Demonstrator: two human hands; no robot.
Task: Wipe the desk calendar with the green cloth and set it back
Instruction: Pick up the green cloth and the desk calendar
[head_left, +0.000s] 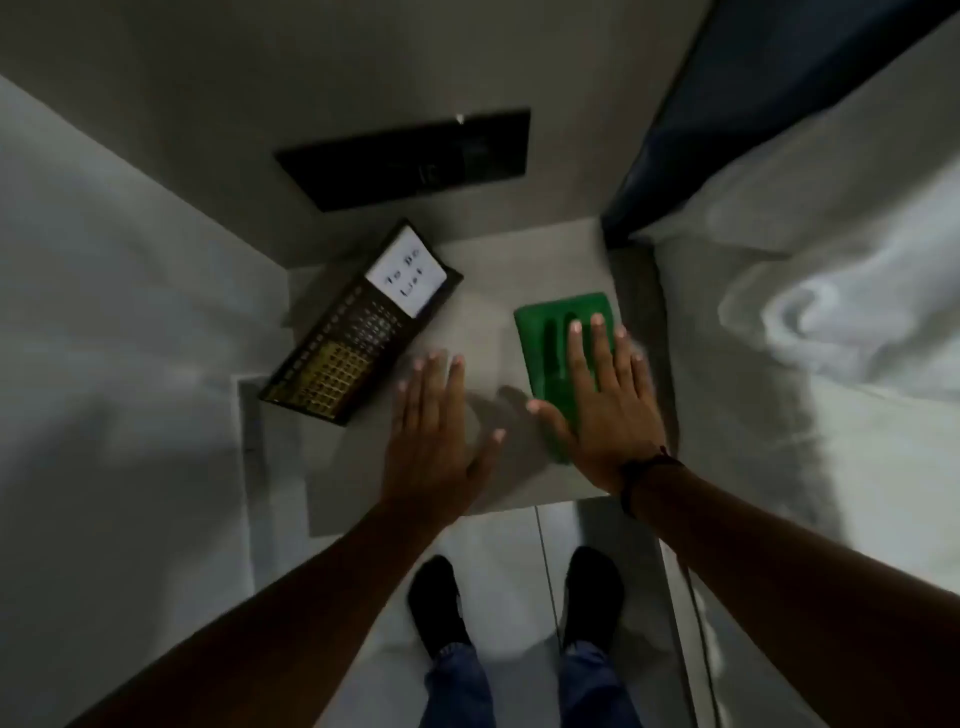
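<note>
The desk calendar (353, 332), dark with gold grid squares and a white "To Do List" pad at its far end, lies slanted on the left of a small grey bedside table (519, 270). A folded green cloth (550, 332) lies flat on the table's right side. My right hand (605, 400) rests flat on the cloth, fingers spread, covering its near half. My left hand (439, 431) hovers flat and open over the table's middle, just right of the calendar's near corner and apart from it.
A black wall panel (410, 156) sits on the wall behind the table. A bed with white sheets (810, 338) and a dark headboard (727, 104) borders the table's right edge. My feet (436, 603) stand on the tiled floor below.
</note>
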